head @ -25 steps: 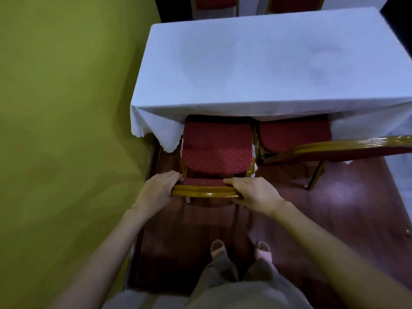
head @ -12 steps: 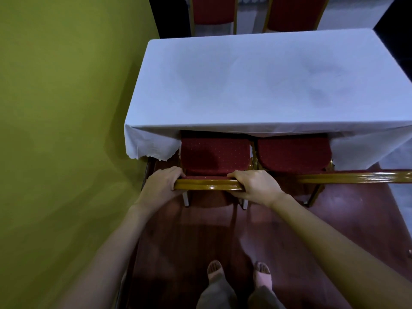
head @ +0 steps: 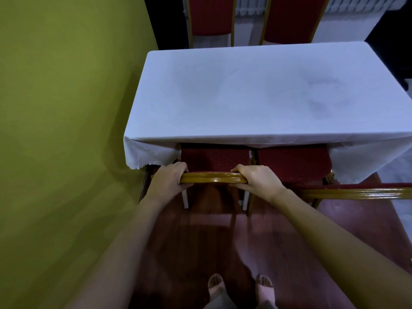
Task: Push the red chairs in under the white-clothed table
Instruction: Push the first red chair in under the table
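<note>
**Both hands grip the left chair's top rail at the table edge**

A flat olive-green wall (head: 66,130) fills the left side, with the table's left end just beside it. The left hand (head: 167,184) is wrapped around the left end of the glossy golden-wood top rail (head: 213,177) of the near red-upholstered chair (head: 214,157), fingers curled over the rail and thumb beneath. That chair's dotted red seat sits mostly under the hanging edge of the white cloth on the rectangular table (head: 256,97); only a strip of seat shows. The right hand (head: 258,181) clasps the rail's right end the same way, fingers closed over the wood. Just right of it, a second red chair (head: 294,161) has its seat partly under the cloth, its golden rail (head: 356,194) running off the right edge. Across the table, two red chair backs (head: 252,18) stand against the far side. Below, two feet in open sandals (head: 240,286) stand on the dark reddish wooden floor (head: 200,253).
</note>
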